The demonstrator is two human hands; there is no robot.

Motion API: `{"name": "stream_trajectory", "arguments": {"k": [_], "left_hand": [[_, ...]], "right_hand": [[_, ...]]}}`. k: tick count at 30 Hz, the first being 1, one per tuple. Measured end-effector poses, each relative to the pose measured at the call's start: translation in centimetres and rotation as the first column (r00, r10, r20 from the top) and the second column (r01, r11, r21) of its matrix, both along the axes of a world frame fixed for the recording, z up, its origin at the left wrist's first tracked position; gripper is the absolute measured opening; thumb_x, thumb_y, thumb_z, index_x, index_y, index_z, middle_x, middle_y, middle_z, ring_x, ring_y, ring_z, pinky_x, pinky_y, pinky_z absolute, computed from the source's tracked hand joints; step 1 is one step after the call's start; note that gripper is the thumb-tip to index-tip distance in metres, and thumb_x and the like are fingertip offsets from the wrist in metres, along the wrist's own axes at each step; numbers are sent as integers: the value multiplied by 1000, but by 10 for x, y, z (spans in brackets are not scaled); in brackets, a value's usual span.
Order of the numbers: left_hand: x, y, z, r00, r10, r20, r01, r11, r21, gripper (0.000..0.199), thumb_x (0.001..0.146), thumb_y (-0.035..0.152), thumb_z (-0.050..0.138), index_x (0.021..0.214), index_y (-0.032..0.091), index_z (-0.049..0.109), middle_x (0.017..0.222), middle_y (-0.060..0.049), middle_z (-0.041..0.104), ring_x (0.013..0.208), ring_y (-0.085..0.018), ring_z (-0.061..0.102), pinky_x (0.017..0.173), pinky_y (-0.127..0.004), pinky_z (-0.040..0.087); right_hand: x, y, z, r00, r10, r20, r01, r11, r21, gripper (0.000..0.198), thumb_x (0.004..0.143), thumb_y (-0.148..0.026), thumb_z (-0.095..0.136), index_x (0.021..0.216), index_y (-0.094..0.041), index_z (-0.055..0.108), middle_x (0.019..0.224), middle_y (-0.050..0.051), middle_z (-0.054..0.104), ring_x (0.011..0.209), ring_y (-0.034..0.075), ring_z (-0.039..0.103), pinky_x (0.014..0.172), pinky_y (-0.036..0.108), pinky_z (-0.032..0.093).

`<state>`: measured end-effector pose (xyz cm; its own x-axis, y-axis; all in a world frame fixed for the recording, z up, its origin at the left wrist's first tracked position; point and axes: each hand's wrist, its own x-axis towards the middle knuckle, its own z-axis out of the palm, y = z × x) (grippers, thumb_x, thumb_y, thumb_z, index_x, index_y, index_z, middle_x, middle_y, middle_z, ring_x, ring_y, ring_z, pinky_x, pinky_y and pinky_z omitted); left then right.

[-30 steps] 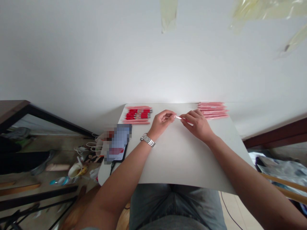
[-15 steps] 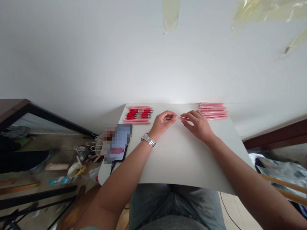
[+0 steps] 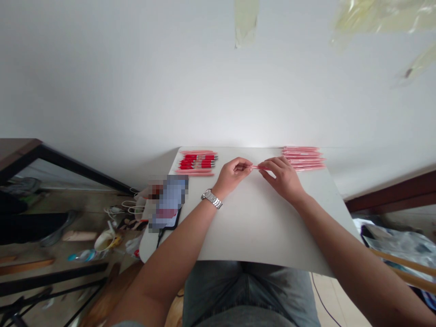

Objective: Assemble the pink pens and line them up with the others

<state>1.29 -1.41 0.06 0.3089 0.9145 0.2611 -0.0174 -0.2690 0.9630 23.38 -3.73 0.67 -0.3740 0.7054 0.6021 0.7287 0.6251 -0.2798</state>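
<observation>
Over the far middle of the table, my left hand (image 3: 235, 172) pinches one end of a slim pink pen (image 3: 256, 167). My right hand (image 3: 281, 177) has its thumb and fingers closed on the other end. Only a short stretch of the pen shows between the hands; my fingers hide the rest. Just beyond my right hand lies a stack of pink pens (image 3: 304, 159), seemingly in clear wrapping. To the left of my left hand, red pens (image 3: 197, 162) with silvery tips lie side by side, with slim pink pens (image 3: 195, 173) nearer to me and more behind them.
A blurred-out phone (image 3: 170, 200) with a cable rests at the left edge of the white table (image 3: 259, 231). The far edge meets a wall (image 3: 211, 81) with tape on it. Left on the floor are a cup (image 3: 105, 240) and a bottle (image 3: 81, 256).
My hands stay in nearly the same place. The piece between my fingertips now looks thinner and redder, and my right fingertips have shifted slightly to the right.
</observation>
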Motion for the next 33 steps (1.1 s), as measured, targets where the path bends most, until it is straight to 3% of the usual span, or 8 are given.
{"name": "stream_trajectory", "arguments": {"k": [16,23,29,33], "left_hand": [[-4,5,-2,995,99,30,-99,995,-26,37,91,52,71,99,16,70,94,-8,74,85,-17,70,81,-31,58],[-4,7,-4,994,102,29,-102,995,-15,38,92,54,69,98,16,69,93,-8,74,83,-15,69,79,-29,58],[-4,7,-3,994,102,34,-102,995,-11,38,92,54,69,97,16,70,93,-8,74,81,-15,69,78,-29,57],[-4,8,-5,994,102,41,-102,995,-11,38,93,54,69,97,16,70,93,-8,74,81,-15,69,79,-30,57]], "right_hand": [[15,8,-2,989,-147,6,147,989,33,18,101,-24,56,113,-25,69,107,8,72,98,28,60,88,43,50],[27,10,-2,945,-322,-50,320,947,-37,20,102,-30,54,113,-25,70,111,9,70,84,23,67,63,34,46],[45,17,0,921,-377,-100,380,925,10,29,99,-25,53,121,-23,71,115,13,70,100,29,68,75,40,54],[58,22,-3,899,-427,-93,430,903,15,29,98,-25,54,119,-23,73,111,13,69,87,26,66,74,40,54]]}}
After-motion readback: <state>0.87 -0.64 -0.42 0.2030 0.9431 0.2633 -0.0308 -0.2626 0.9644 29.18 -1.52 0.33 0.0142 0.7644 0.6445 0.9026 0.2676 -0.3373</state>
